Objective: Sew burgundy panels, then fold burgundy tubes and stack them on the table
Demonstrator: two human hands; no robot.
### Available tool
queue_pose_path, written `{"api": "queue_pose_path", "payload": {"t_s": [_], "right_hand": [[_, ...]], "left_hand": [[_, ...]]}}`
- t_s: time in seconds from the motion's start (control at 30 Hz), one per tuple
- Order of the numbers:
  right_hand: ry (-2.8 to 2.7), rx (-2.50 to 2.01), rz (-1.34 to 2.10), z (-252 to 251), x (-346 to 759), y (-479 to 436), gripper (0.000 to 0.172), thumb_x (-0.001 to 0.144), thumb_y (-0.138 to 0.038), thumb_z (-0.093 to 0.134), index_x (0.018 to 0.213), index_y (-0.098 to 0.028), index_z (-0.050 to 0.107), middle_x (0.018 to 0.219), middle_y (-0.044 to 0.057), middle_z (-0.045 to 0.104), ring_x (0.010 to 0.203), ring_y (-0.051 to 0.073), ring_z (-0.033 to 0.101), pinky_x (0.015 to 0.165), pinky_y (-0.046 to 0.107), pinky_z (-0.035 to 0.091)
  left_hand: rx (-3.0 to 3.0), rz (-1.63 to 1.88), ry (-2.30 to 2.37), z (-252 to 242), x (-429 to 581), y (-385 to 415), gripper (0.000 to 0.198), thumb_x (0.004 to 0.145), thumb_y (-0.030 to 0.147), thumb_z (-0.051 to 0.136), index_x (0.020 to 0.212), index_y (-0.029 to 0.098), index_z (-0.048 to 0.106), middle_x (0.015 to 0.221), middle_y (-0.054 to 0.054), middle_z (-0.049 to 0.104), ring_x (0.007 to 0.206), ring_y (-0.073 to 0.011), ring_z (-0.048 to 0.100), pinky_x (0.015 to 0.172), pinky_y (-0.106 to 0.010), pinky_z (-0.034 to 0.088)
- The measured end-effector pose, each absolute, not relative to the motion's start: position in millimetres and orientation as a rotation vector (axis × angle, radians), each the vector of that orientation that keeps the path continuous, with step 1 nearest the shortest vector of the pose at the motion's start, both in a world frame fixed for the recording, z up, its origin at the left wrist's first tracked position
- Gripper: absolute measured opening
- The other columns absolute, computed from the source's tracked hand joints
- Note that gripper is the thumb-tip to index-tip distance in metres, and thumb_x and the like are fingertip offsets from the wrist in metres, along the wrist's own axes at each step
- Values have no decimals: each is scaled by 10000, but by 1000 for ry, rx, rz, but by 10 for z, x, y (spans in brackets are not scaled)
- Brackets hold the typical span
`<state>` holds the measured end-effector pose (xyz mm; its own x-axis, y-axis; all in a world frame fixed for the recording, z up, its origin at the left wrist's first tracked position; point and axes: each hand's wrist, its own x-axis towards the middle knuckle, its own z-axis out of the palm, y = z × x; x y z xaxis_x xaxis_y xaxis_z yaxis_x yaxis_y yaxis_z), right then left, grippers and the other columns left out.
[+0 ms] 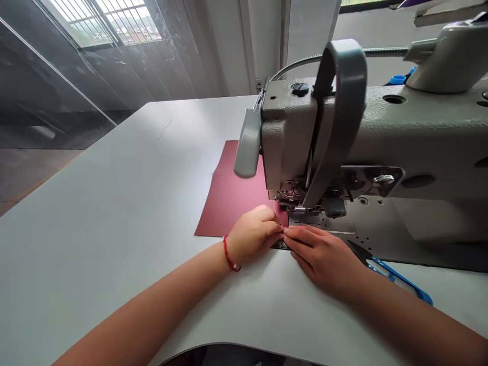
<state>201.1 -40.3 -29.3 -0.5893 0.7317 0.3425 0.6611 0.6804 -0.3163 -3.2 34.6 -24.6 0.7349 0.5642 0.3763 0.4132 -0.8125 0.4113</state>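
Observation:
A dark pink sheet (232,203), leather-like or fabric, lies flat under the head of a sewing machine (290,152). A line of stitches or holes crosses its upper left part. My left hand (253,231), with a red cord at the wrist, rests on the sheet's front right corner, finger and thumb pinched at the edge. Against those fingertips press the closed fingers of my right hand (320,251), at the same corner just in front of the presser foot. The needle and the exact grip on the edge are hidden by the fingers and the machine head.
Blue-handled scissors or snips (400,279) lie partly behind my right forearm. The white table (114,203) stretches left, with a loose thread (163,129) towards the back. A grey lever (247,145) hangs at the machine's left end. The table's curved front edge is near me.

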Motion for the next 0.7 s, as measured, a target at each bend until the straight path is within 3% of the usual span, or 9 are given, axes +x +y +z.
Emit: {"api": "queue_pose_path", "payload": {"t_s": [0.2, 0.47, 0.7], "right_hand": [[-2224, -1174, 295, -272, 2130, -423, 293, 921, -150, 483, 1146, -224, 656, 1141, 37, 675, 979, 177, 639, 831, 316, 555], [-2460, -1120, 169, -313, 1996, -500, 326, 947, -178, 452, 1229, -129, 609, 1232, 62, 633, 1074, 242, 593, 973, 453, 476], [-2488, -1182, 143, -294, 2008, -471, 344, 947, -190, 458, 1270, -186, 576, 1264, 32, 612, 1120, 213, 573, 1025, 454, 409]], "left_hand": [[2669, 792, 789, -297, -33, 205, 236, 929, 220, 513, 769, 179, 681, 734, -29, 627, 671, -144, 531, 634, -278, 454], [2657, 832, 768, -334, -74, 171, 227, 930, 245, 522, 775, 188, 678, 773, -18, 661, 678, -130, 553, 639, -254, 459], [2616, 866, 748, -370, -75, 261, 232, 931, 269, 527, 772, 191, 677, 759, -21, 658, 703, -136, 582, 642, -247, 459]]}}
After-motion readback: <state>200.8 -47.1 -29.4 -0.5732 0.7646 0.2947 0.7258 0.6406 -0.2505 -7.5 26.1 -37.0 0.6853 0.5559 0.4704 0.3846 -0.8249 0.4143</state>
